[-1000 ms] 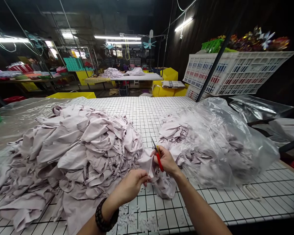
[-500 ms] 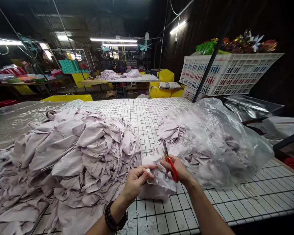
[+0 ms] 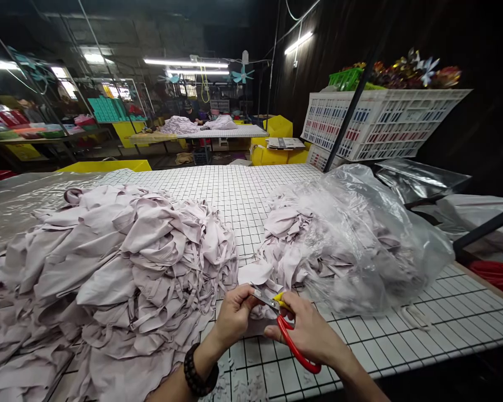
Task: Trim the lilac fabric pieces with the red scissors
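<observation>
Near the lower centre of the frame, a pale pinkish-grey piece of thin cloth (image 3: pixel 255 273) lay beneath and just beyond the two hands, on the white table marked with a black grid (image 3: pixel 224 190). The left hand (image 3: pixel 233 315), a dark beaded bracelet (image 3: pixel 198 375) on its wrist, pinched a small white bit (image 3: pixel 257 292) between thumb and fingertips; whether that was a cloth edge or a loose tab was too small to tell. The right hand (image 3: pixel 312 330) was curled around scissors with red and yellow handles (image 3: pixel 293 347), their blade tips reaching the left fingertips; whether the blades were parted could not be told. Pale scraps (image 3: pixel 245 385) scattered at the bottom centre suggested that a good deal of snipping was already done. Much likely remained: a tall heap of similar cloth (image 3: pixel 121 268) filled the left of the frame, and a second heap (image 3: pixel 287 231) sat right of centre, partly under a clear crinkled plastic sheet (image 3: pixel 364 240). Which heap held finished pieces did not show, so the work seemed under way, with the piece at hand probably not yet done.
</observation>
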Motion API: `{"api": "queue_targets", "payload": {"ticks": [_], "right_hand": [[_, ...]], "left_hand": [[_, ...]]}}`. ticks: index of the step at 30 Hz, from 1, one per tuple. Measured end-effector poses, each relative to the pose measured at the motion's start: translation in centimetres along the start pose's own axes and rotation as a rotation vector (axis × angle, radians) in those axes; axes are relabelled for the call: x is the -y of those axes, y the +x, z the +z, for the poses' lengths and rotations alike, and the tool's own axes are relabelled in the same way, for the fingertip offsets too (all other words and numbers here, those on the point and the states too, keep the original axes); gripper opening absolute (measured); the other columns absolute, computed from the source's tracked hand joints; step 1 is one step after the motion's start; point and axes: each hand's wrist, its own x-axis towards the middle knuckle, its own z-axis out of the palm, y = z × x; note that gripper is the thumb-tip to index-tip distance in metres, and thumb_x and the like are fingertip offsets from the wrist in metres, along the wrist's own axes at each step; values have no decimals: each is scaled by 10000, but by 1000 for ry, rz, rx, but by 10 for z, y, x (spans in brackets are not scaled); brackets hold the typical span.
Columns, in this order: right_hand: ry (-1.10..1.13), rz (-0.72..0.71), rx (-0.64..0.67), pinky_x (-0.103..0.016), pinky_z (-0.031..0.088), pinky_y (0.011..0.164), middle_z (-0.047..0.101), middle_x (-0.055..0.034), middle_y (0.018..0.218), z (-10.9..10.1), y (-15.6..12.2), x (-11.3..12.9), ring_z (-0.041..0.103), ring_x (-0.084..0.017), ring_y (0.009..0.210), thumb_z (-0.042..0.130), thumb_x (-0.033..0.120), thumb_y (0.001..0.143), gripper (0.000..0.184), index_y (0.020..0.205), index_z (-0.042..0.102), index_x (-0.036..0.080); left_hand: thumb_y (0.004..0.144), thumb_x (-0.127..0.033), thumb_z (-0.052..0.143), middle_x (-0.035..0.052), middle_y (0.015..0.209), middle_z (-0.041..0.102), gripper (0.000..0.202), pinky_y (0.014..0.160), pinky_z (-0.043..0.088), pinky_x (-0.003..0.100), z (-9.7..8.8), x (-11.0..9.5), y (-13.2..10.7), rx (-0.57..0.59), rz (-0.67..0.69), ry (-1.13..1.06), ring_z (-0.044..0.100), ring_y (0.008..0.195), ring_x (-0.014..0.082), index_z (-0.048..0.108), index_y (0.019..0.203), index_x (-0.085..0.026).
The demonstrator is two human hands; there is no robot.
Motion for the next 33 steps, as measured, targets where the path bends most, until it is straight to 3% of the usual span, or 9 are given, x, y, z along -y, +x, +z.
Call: {"api": "queue_targets", "payload": {"ticks": [8, 18, 30, 33], "right_hand": [[-118, -30, -75, -246, 337, 563, 544, 21, 745, 2, -1, 9, 472, -145, 662, 650, 423, 701, 294, 726, 441, 217], [-208, -66, -150, -247, 285, 527, 520, 26, 641, 8, 1, 6, 434, -126, 577, 618, 428, 732, 294, 651, 438, 210], [-183, -85, -172, -255, 255, 514, 512, 16, 572, 16, 5, -8, 409, -125, 533, 634, 407, 717, 327, 566, 426, 205], [-45, -69, -106, -242, 242, 495, 451, 37, 541, 14, 10, -16, 378, -110, 521, 656, 396, 698, 354, 551, 402, 198]], "left_hand": [[864, -274, 525, -9, 619, 511, 250, 571, 345, 198, -1, -4, -3, -17, -8, 69, 439, 586, 102, 583, 662, -139], [854, -347, 550, 29, 657, 602, 288, 580, 381, 204, -3, 6, -4, 33, -90, -68, 506, 608, 119, 653, 703, -123], [826, -426, 577, 30, 648, 595, 347, 585, 380, 213, -3, 15, -4, 62, -168, -199, 492, 606, 121, 642, 676, -120], [810, -448, 595, 15, 605, 561, 359, 531, 343, 199, -4, 14, -4, 65, -198, -233, 443, 545, 97, 631, 675, -117]]}}
